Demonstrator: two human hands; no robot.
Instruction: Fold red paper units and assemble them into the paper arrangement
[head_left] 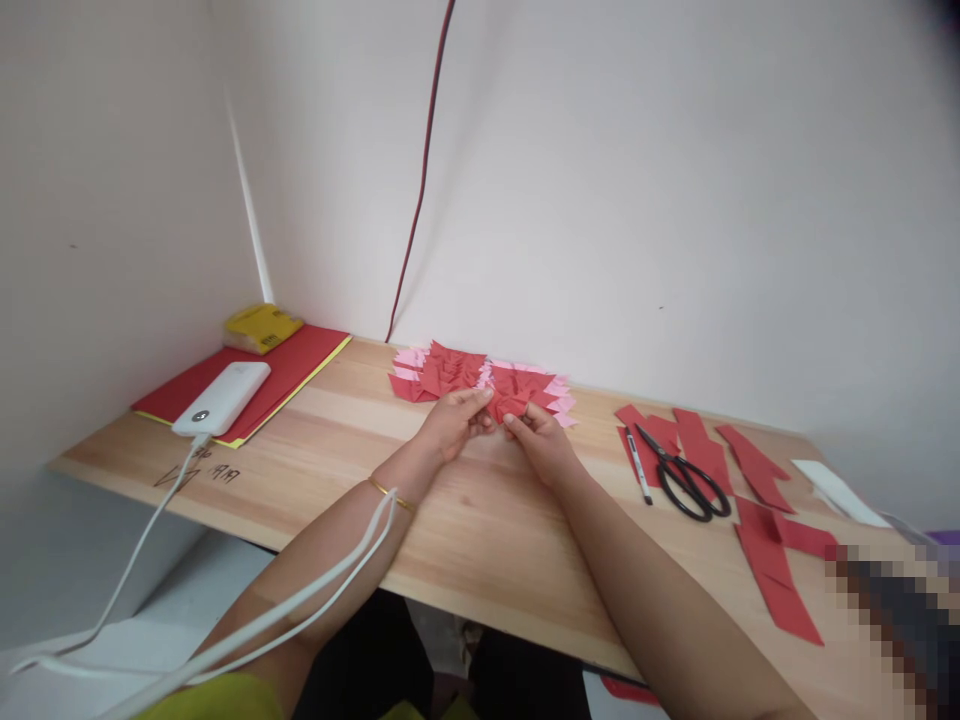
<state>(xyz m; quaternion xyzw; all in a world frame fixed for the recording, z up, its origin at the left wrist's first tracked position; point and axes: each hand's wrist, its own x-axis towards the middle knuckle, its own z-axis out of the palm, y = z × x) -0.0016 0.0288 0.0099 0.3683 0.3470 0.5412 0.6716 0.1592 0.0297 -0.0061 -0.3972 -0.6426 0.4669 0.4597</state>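
Note:
Between my two hands is a small piece of folded red paper point(507, 406), held just above the wooden table. My left hand point(459, 415) pinches its left side between thumb and fingers. On the other side, my right hand point(534, 430) grips the paper's right edge with thumb and forefinger. Right behind them lies a cluster of folded red paper pieces point(454, 368), several of them overlapping in rows. Pink folded pieces point(561, 395) show at the right end of the cluster, and more pink ones at its left end. My fingers hide part of the held piece.
Black-handled scissors point(686, 480) and a pen point(639, 466) lie at right among red paper strips point(776, 580). A white power bank point(223, 398) with a cable rests on red sheets point(300, 375) at left, near a yellow packet point(262, 328). White cables cross my left forearm.

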